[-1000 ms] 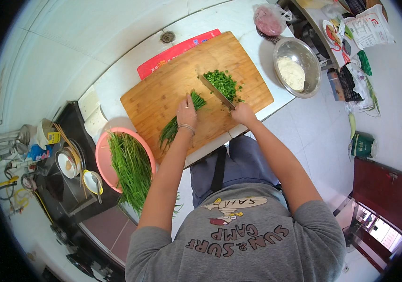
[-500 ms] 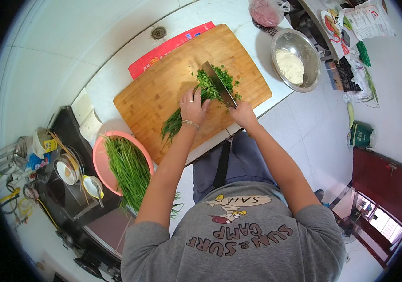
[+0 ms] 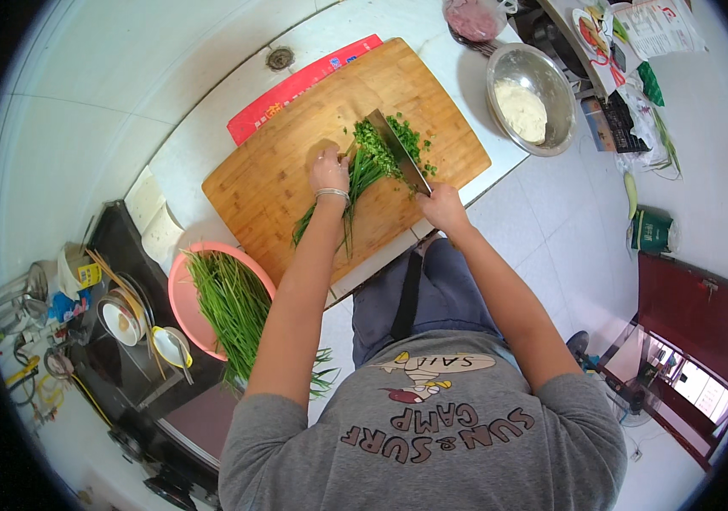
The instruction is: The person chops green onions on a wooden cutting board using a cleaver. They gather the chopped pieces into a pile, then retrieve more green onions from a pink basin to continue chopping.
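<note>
My right hand (image 3: 441, 207) is closed around the handle of a cleaver (image 3: 401, 153). The blade stands on edge in a heap of chopped green chives (image 3: 372, 142) on a wooden cutting board (image 3: 262, 183). Uncut chives (image 3: 366, 176) run from the heap toward the board's near edge, passing under my left wrist. Beside them, on their left, is my left hand (image 3: 330, 172), fingers bent and apart, with no chives visibly gripped. Its fingertips are partly hidden. A bracelet circles that wrist.
Left of the board, a pink basin (image 3: 178, 294) holds long uncut chives (image 3: 232, 311). A metal bowl with dough (image 3: 521, 111) stands to the right. Behind the board lies a red box (image 3: 253, 119). A dark stovetop (image 3: 108, 362) with bowls (image 3: 121, 319) is at far left.
My left hand has shifted left off the uncut chives, which now lie more loosely spread. The cleaver stays in my right hand at nearly the same spot.
</note>
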Demonstrator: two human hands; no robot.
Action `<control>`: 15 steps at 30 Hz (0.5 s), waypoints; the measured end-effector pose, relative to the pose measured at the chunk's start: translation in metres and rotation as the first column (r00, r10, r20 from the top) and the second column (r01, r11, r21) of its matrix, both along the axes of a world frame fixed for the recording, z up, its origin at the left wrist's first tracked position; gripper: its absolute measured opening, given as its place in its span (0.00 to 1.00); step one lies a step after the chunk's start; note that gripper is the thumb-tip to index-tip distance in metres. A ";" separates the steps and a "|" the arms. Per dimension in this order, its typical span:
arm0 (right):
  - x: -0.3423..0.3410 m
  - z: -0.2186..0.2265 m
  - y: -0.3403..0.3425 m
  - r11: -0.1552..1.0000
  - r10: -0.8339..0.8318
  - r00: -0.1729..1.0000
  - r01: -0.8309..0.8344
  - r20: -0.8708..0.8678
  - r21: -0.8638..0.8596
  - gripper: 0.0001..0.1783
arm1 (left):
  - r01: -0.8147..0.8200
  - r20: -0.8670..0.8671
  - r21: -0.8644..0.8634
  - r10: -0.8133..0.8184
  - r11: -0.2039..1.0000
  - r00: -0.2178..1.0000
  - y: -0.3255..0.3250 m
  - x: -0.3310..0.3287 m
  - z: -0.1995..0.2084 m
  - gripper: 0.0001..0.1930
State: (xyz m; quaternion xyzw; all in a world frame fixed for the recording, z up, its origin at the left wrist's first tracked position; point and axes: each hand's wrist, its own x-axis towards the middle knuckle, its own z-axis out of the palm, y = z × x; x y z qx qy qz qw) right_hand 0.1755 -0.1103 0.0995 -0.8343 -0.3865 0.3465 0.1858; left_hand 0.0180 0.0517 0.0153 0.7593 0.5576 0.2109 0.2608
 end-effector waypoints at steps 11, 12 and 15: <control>-0.007 0.006 -0.007 1.000 -0.009 1.000 0.009 0.001 -0.011 0.16 | 0.195 -0.374 -0.149 -0.237 0.970 0.897 0.017 -0.011 0.006 0.13; -0.008 0.008 -0.008 1.000 -0.021 1.000 0.021 -0.004 0.000 0.16 | 0.198 -0.340 -0.163 -0.243 0.967 0.908 0.018 -0.016 0.010 0.11; -0.013 0.017 -0.011 0.997 -0.076 0.997 0.075 -0.020 -0.025 0.16 | 0.232 -0.246 -0.163 -0.267 0.959 0.932 0.010 -0.032 0.023 0.10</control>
